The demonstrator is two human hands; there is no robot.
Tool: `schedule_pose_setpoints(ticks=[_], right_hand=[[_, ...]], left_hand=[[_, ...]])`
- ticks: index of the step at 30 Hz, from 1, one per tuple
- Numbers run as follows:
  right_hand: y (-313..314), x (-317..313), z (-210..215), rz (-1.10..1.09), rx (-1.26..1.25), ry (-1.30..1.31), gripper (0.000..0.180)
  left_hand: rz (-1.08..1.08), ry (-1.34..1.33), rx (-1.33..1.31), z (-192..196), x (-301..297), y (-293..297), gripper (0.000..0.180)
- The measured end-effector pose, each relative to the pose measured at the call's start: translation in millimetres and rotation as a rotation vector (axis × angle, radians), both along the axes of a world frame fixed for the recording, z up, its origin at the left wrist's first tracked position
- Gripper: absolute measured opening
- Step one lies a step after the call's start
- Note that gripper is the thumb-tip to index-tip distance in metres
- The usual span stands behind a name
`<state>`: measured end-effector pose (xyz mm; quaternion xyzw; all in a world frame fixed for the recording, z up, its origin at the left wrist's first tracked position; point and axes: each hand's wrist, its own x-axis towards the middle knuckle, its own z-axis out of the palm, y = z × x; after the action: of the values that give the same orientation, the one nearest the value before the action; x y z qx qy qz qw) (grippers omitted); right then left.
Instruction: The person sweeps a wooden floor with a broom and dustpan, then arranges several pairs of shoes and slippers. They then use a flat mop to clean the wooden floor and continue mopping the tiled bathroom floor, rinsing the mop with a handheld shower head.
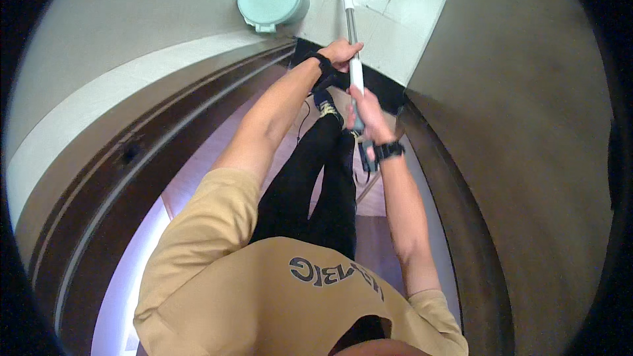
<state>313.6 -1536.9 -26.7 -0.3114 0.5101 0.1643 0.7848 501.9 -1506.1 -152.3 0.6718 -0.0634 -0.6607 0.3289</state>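
Observation:
A long white and grey pole [351,23], like a mop handle, runs from my body out over the tiles. Its far end leaves the top of the picture, so whatever it carries is out of view. Farther up the pole, my left hand [339,54] is closed around it, thumb pointing along the shaft. Nearer to me, my right hand [370,115] grips the pole close to its grey lower end. Both wrists wear dark bands, and a dark box-shaped piece hangs at the right one.
A mint-green lidded bin [270,0] stands by the wall at far left. A dark threshold strip [379,82] crosses the doorway, between a brown door frame [119,158] and a brown door [521,125]. Pale tiles [389,33] lie beyond my feet.

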Motion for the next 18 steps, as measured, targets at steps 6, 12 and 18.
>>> schedule_pose_setpoints(ticks=[6, 12, 18], right_hand=[[28, 89, 8, 0.098, -0.227, 0.007, 0.037], [159, 2, 65, -0.031, 0.159, -0.001, 0.03], [167, 41, 16, 0.174, 0.136, 0.067, 0.04]], left_hand=[[0.222, 0.299, -0.311, 120, -2, 106, 0.035], [0.476, 0.321, 0.066, 236, -99, 228, 0.057], [0.59, 0.295, 0.279, 273, -116, 264, 0.052]])
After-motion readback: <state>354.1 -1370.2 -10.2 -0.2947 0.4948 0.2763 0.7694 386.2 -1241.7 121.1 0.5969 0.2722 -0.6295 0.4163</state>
